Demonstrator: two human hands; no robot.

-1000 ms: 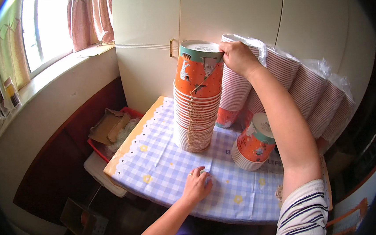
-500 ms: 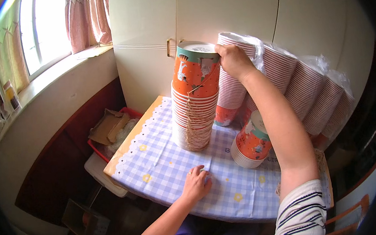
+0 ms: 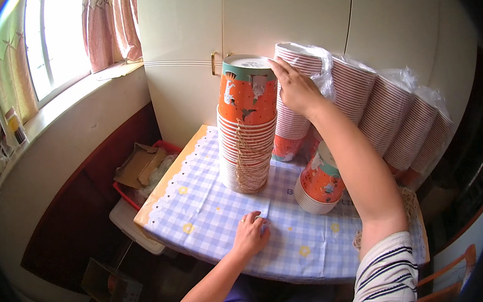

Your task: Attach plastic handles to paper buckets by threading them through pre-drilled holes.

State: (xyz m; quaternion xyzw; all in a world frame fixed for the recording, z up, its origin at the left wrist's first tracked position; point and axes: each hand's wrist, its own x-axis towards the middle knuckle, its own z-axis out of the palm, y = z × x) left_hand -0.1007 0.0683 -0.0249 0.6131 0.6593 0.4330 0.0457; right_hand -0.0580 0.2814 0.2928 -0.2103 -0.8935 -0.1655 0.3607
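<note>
At 6 o'clock the left hand rests on the counter, empty, fingers loosely curled; at 4 o'clock stands a short stack of nested, mouth-down cups; at 12 o'clock stands the tall stack, likewise nested mouth-down, string down its side; the right hand, unclenched, fingers extended, touches its top edge; beyond, at 2 o'clock, are plastic-wrapped stacks; at 9 o'clock a red bin holds cardboard.
</note>
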